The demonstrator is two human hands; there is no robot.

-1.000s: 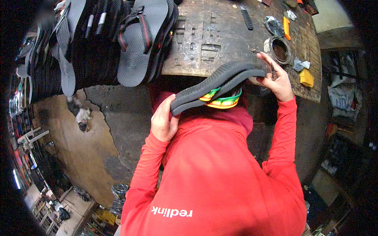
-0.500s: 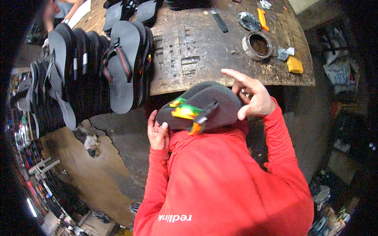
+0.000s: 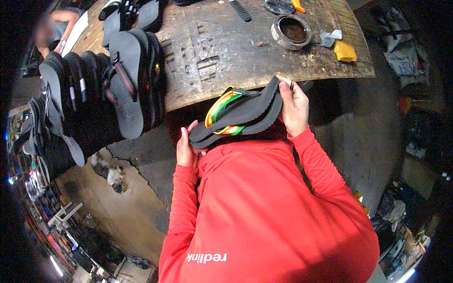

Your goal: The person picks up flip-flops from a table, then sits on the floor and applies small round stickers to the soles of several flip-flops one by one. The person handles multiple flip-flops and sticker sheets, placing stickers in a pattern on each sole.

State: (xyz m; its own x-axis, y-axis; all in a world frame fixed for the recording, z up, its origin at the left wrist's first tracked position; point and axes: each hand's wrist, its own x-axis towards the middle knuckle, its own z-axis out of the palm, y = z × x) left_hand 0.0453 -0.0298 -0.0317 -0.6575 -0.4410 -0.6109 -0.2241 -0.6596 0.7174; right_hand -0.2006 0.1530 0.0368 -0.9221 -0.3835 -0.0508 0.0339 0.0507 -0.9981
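1. Black rubber flip-flops (image 3: 245, 113), a pair stacked sole to sole with a green, yellow and orange strap (image 3: 222, 104) showing at the edge, sit in our two hands above our red sleeves, just in front of the wooden workbench (image 3: 226, 52).
2. Our left hand (image 3: 185, 147) closes its fingers around the lower end of the pair; our right hand (image 3: 293, 104) clasps the upper end, fingers pressed against the sole.
3. We judge the pair light, soft and bendy, with a ribbed, grippy tread, so holding both ends keeps it from sagging or sliding apart.
4. To our left, a row of black sandals (image 3: 118, 85) stands on edge, overhanging the bench; a round tin (image 3: 291, 31) and a yellow block (image 3: 345, 51) lie well apart on the far side.
5. We cannot make out the toe posts or the inner faces of the pair, which are pressed together, and a thin item by our right fingertips is too small to identify.
6. Another person (image 3: 56, 28) sits at the far left, mostly cut off.
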